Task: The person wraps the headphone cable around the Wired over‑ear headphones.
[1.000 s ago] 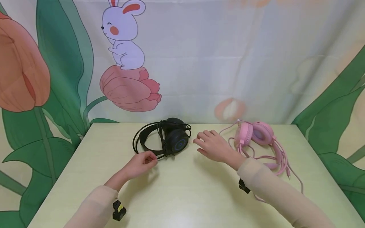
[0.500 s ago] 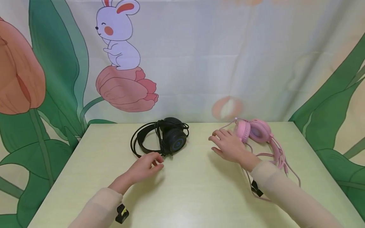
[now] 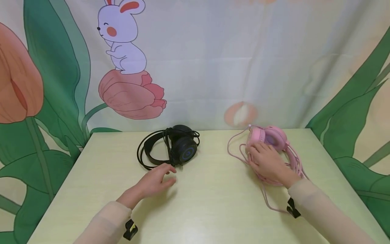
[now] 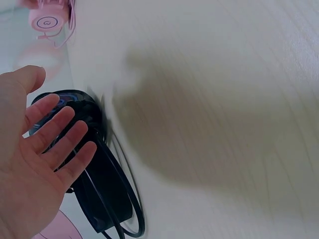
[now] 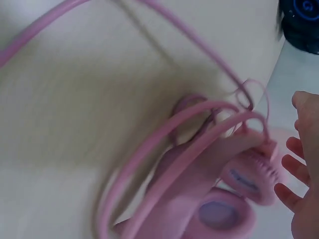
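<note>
On the table lies a pair of black headphones (image 3: 184, 150), its cable looped around the headband. Just in front of it, my left hand (image 3: 156, 181) hovers with fingers spread and nothing in them; the left wrist view shows the bare palm. To the right lies a pair of pink headphones (image 3: 275, 137) with a loosely coiled cable. My right hand (image 3: 268, 164) is over its near side, fingertips at the nearer ear cup and hiding part of the cable. In the right wrist view the fingers are apart and slightly bent, beside the pink ear cups (image 5: 219, 214).
The pale wooden table (image 3: 210, 203) ends at a printed curtain (image 3: 198, 67) with a rabbit and tulips. A pink cable (image 3: 265, 196) trails toward the near side. Each sleeve has a small black wrist camera (image 3: 130, 229) below it.
My right hand has moved right, from between the two headphones to over the pink pair. My left hand's fingers have spread, and it has shifted slightly right. The view has turned slightly right.
</note>
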Available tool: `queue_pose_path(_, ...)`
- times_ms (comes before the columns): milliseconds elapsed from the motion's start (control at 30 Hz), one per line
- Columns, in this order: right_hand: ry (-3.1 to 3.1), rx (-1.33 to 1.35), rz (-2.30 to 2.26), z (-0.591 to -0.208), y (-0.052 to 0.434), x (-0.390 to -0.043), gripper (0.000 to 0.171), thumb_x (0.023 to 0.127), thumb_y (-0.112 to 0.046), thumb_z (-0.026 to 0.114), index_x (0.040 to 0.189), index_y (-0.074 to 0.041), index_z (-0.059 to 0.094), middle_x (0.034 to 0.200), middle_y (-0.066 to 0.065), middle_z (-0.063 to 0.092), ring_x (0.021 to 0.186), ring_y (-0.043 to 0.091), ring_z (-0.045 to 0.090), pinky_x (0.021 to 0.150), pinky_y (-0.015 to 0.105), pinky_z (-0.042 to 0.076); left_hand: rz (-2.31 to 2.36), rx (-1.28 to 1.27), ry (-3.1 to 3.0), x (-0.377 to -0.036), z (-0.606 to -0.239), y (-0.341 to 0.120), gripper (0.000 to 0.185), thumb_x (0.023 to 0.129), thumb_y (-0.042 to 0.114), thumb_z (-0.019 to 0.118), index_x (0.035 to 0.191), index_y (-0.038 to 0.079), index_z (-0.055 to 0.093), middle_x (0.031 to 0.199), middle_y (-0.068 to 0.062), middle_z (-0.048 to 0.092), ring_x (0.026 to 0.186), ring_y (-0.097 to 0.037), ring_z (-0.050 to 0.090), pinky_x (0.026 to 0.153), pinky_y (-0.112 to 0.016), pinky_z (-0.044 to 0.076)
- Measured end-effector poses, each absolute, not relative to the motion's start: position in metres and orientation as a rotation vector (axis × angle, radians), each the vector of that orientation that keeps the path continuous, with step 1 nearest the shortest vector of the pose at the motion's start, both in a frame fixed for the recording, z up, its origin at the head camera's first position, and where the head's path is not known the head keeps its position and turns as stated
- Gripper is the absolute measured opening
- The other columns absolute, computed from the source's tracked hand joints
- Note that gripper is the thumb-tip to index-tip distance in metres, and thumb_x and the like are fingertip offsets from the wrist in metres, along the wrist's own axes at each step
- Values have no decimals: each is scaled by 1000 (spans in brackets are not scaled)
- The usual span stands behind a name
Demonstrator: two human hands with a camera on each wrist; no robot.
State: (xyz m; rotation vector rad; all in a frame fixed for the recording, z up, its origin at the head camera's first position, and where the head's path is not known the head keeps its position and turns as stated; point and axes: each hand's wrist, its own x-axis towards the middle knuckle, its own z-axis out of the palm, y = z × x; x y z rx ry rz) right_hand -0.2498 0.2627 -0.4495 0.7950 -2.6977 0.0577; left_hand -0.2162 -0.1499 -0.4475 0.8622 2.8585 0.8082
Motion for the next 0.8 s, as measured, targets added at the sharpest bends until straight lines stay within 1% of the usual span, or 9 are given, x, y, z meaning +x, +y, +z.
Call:
queue_pose_path(100,-2709,771,74,-453,273,-245,33,84,-29,61,110,-9,57,108,10,53,102,29,48,85,47,40,790,884,2878,-215,-448,-149,29,86,25,61,111,10,57,112,-4,58,101,-24,58,83,-40,47)
queue_pose_path(200,-2747,746,83,-458,283,-241,34,85,-32,60,109,-8,57,109,10,53,101,29,48,86,47,39,772,897,2890,-215,-448,-149,33,85,25,62,114,10,56,116,-4,56,105,-23,56,87,-41,46)
queue_pose_path(300,-2796,707,87,-463,292,-236,39,85,-34,59,113,-7,57,110,11,54,102,29,49,89,48,40,768,894,2882,-214,-449,-150,37,85,25,63,117,9,54,119,-6,55,112,-24,53,92,-42,44)
queue_pose_path(400,-2849,672,67,-467,302,-229,42,84,-37,60,113,-6,57,108,11,55,99,29,51,89,47,41,763,892,2870,-214,-450,-149,41,85,25,63,121,9,53,123,-7,54,117,-26,50,95,-44,42)
queue_pose_path(533,-2892,685,94,-471,315,-220,41,83,-39,62,110,-8,58,106,9,58,101,27,52,92,49,39,747,901,2864,-214,-453,-148,44,84,25,63,123,8,52,125,-8,53,118,-27,49,96,-45,41)
queue_pose_path(667,-2842,754,133,-473,331,-212,39,80,-40,65,105,-9,61,101,5,59,97,24,53,89,47,41,741,912,2866,-215,-454,-146,43,84,24,63,123,8,52,124,-8,53,117,-26,50,95,-45,42)
queue_pose_path(800,-2791,815,104,-474,348,-207,41,77,-41,68,104,-10,63,100,2,60,96,22,53,89,46,41,737,931,2868,-215,-454,-144,42,84,24,63,122,8,53,122,-6,54,116,-25,51,95,-44,42)
